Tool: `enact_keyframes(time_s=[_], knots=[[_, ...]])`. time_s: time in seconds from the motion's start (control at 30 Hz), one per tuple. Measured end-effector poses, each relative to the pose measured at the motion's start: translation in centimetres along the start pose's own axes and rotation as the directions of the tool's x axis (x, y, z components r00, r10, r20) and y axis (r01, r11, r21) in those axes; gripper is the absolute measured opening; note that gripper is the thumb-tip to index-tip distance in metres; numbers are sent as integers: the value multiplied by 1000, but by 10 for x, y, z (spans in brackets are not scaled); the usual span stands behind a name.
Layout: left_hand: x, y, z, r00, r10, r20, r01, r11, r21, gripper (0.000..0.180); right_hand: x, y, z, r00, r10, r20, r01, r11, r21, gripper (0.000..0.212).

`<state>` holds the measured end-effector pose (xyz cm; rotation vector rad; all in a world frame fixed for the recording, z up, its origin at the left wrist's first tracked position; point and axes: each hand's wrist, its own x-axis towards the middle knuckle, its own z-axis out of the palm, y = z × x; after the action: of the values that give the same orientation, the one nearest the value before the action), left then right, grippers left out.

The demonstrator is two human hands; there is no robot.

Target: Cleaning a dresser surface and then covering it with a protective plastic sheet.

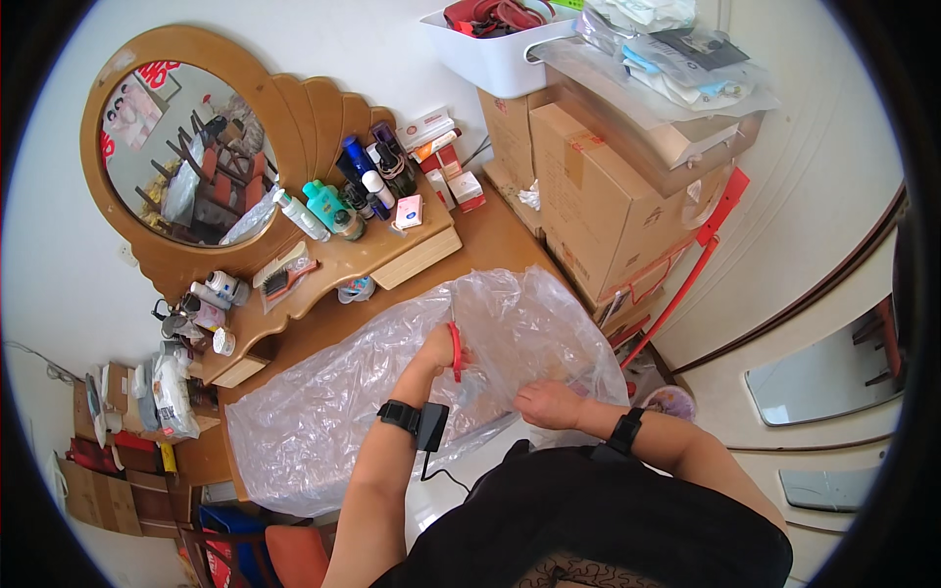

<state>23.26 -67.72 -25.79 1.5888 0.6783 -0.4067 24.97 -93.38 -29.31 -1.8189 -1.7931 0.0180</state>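
Note:
A large clear plastic sheet [333, 412], wrinkled and shiny, is spread over the wooden dressing table and hangs past its front edge. My left hand [438, 351] is closed on red-handled scissors [456, 355], whose blades point away from me over the plastic. Whether the blades are apart cannot be made out. To the right, my right hand [549, 404] has its fingers curled in on the near edge of the sheet, gripping it. Its fingertips are partly hidden by the hand itself.
Behind the sheet, a raised shelf carries bottles [323, 203] and a hairbrush [286, 279] below an oval mirror [191, 147]. Stacked cardboard boxes [598, 196] stand at the right, with a white bin [490, 59] on top. An orange-seated chair [297, 557] is at lower left.

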Motion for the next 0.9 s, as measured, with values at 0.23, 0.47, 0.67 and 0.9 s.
enact_keyframes(time_s=[0.23,0.47,0.67,0.9], knots=[[-3,7,2,994,-27,-103,19,997,-73,17,-8,1,0,997,11,71,-10,1000,-12,15],[8,8,0,992,48,-120,-63,990,-126,17,-12,4,0,999,-7,35,6,999,32,16],[10,10,1,992,64,-108,-74,994,-83,13,-15,6,-4,999,5,48,-7,999,36,17],[22,10,-7,985,124,-117,-125,992,4,13,-18,7,-7,996,-6,88,4,1000,30,17]])
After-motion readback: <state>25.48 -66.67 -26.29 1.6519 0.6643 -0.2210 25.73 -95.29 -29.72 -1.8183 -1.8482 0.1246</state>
